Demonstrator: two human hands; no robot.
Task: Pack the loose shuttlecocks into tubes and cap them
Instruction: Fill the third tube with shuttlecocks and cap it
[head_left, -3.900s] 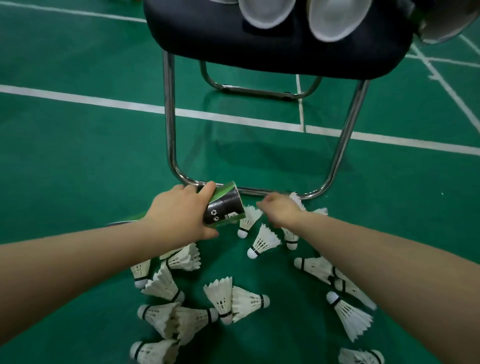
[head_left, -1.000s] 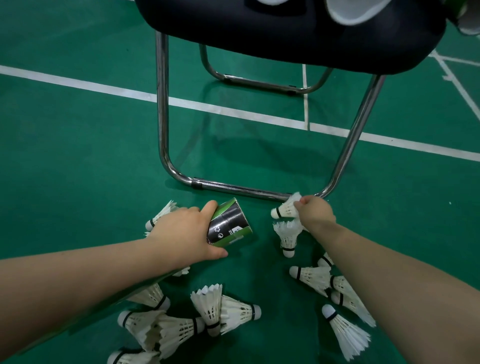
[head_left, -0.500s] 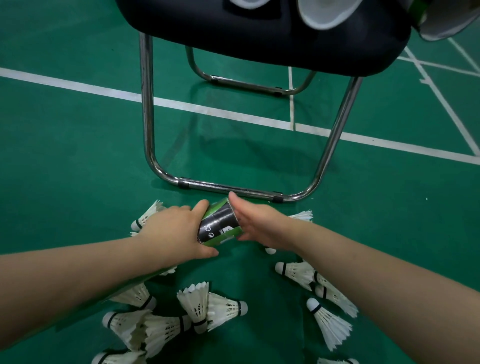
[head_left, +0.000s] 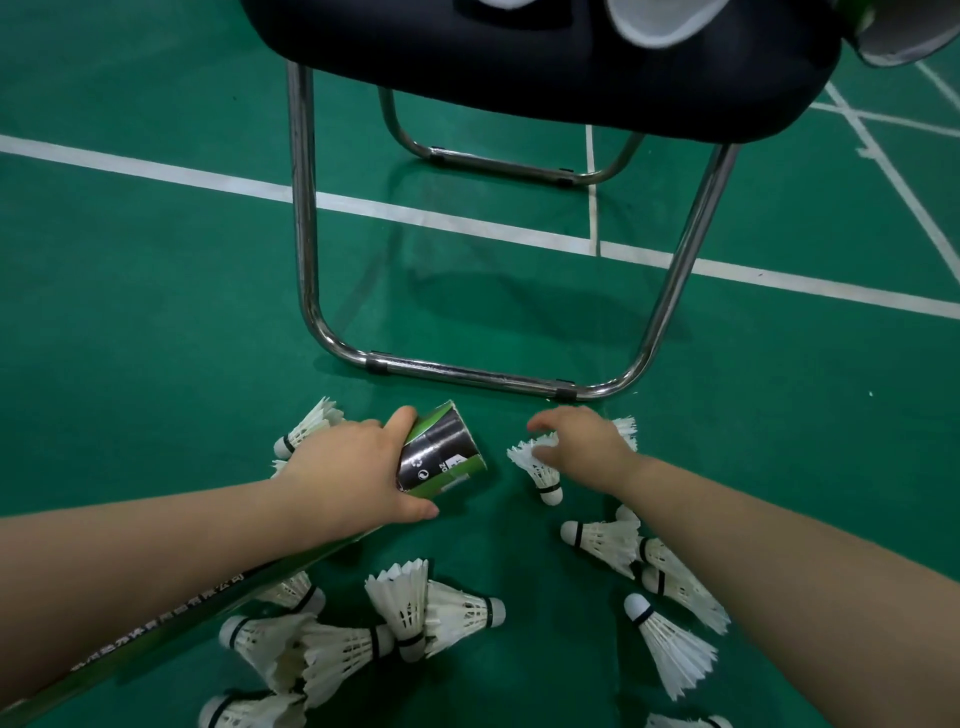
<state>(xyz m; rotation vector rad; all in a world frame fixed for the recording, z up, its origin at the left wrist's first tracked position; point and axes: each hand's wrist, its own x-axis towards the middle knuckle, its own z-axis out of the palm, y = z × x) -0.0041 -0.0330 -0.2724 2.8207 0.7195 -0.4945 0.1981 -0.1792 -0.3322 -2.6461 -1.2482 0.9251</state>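
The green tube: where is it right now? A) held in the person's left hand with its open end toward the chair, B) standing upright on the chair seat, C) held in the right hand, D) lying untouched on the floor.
A: the left hand wraps the green tube, whose open end points toward the chair's metal frame.

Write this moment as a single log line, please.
left hand: holds tube | right hand: reaching onto shuttlecock | tube: uncapped | loose shuttlecocks: many on floor
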